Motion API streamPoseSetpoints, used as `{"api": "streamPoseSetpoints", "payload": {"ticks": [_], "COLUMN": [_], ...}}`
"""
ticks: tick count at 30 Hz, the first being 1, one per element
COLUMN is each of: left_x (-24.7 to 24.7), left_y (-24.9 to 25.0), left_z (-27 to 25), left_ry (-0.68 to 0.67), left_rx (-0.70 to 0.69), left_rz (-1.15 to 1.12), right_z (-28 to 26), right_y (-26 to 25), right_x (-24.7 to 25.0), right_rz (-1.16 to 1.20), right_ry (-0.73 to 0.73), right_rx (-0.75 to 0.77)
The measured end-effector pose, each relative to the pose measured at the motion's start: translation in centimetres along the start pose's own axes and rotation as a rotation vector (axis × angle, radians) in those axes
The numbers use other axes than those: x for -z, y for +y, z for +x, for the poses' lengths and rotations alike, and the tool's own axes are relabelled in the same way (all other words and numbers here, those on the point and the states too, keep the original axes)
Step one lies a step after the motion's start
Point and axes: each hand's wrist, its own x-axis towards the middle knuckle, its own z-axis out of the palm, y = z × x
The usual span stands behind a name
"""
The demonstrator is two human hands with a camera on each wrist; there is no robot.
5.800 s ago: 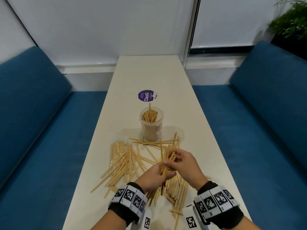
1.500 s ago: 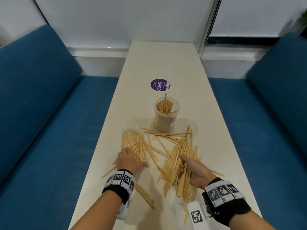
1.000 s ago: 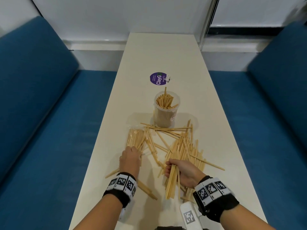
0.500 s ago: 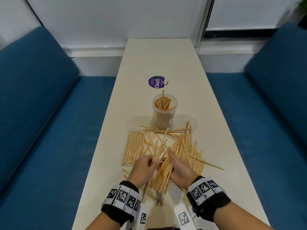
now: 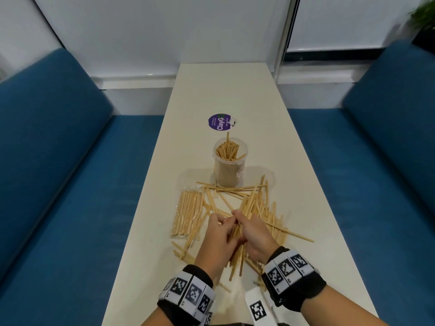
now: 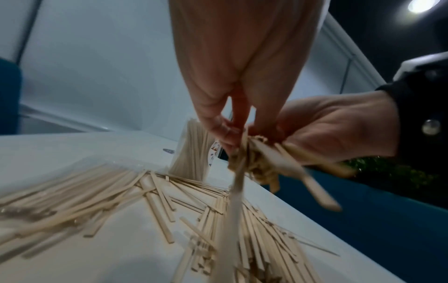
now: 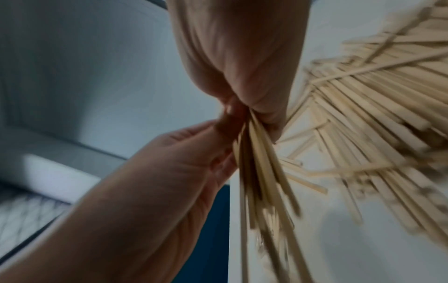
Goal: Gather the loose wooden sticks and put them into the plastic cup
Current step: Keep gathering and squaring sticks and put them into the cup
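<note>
A clear plastic cup (image 5: 230, 164) stands upright mid-table, packed with wooden sticks. Loose sticks (image 5: 260, 209) lie scattered on the white table (image 5: 226, 90) in front of it. Both hands meet over the near part of the pile and hold one bundle of sticks (image 5: 236, 249) between them, raised off the table. My left hand (image 5: 217, 235) pinches the bundle from the left. My right hand (image 5: 250, 234) grips the bundle (image 7: 261, 172) from the right, and its lower ends fan out below my fingers. In the left wrist view the bundle (image 6: 261, 162) is blurred.
A clear packet of sticks (image 5: 187, 214) lies left of the pile. A purple round sticker (image 5: 220, 122) sits beyond the cup. Blue bench seats (image 5: 70, 184) run along both long sides of the narrow table. A plant (image 5: 423, 17) shows at the far right.
The hands, apart on the pile a second ago, have come together. The right hand's bundle is now held by both hands and has been lifted off the table.
</note>
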Motion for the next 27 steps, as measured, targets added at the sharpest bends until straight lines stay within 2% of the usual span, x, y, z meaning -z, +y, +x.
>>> {"api": "streamPoseSetpoints", "payload": {"ticks": [4, 6, 8, 9, 11, 15, 17, 19, 21, 24, 27], "left_x": [0.1, 0.2, 0.5, 0.7, 1.1, 1.2, 1.4, 1.4, 1.6, 1.9, 1.9], "left_y": [0.3, 0.4, 0.4, 0.4, 0.5, 0.5, 1.2, 1.8, 2.4, 3.0, 3.8], "left_z": [-0.4, -0.5, -0.5, -0.4, -0.2, 0.3, 0.2, 0.4, 0.7, 1.1, 1.0], "left_ry": [0.098, 0.177, 0.257, 0.280, 0.257, -0.014, -0.133, -0.157, -0.131, -0.085, -0.138], "left_rx": [-0.144, -0.214, -0.191, -0.120, 0.133, 0.740, 0.867, 0.844, 0.809, 0.760, 0.722], "left_rz": [-0.117, -0.159, -0.223, -0.273, -0.444, -1.116, -1.371, -1.550, -1.659, -1.676, -1.654], "right_z": [-0.9, -1.5, -2.0, -2.1, -2.4, -3.9, -4.7, -5.5, -6.0, -6.2, -6.4], "right_y": [-1.3, -2.1, -2.7, -3.0, -3.7, -5.2, -5.5, -5.4, -5.1, -4.4, -4.4], "right_x": [-0.4, -0.3, -0.2, -0.2, -0.2, -0.6, -0.9, -1.2, -1.1, -1.2, -1.4], "right_rz": [-0.152, -0.112, -0.037, -0.002, 0.060, 0.055, 0.019, -0.033, -0.085, -0.047, -0.014], "right_ry": [0.034, 0.038, 0.041, 0.043, 0.052, 0.008, -0.052, -0.119, -0.166, -0.218, -0.192], "right_rx": [0.247, 0.351, 0.413, 0.437, 0.495, 0.675, 0.752, 0.802, 0.787, 0.715, 0.656]}}
